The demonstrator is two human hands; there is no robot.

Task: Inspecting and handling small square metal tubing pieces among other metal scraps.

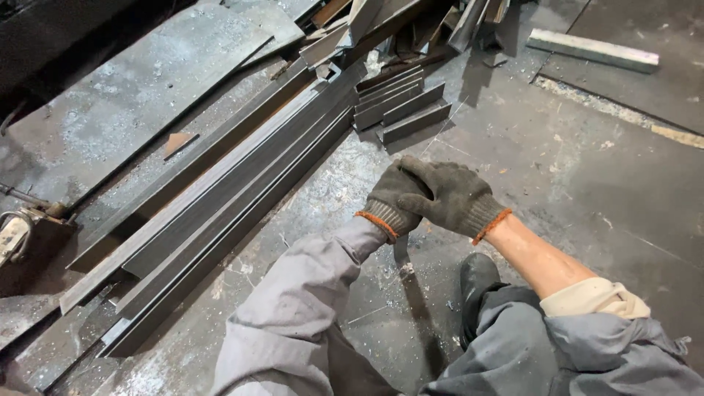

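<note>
Head view of a metal workshop floor. Both gloved hands meet at centre: the right hand (447, 196) lies over the left hand (392, 198), its fingers curled around the left glove (386, 213) near the orange-trimmed cuff — gripping the glove itself, no tool or stock in either hand. The left hand is largely covered, so whether it is clenched or loose cannot be told. The nearest work material, a bundle of long steel angle bars (220, 213), lies just to the left of the hands, running diagonally from lower left to upper right, apart from them. Beyond its far end sit several short cut bars (407, 110), stacked side by side. The surface is a scuffed, dusty steel floor plate (557, 161) strewn with filings; a pale bar (592, 50) rests at upper right, and a black shoe (477, 282) shows below the forearms — between the grey sleeves.
</note>
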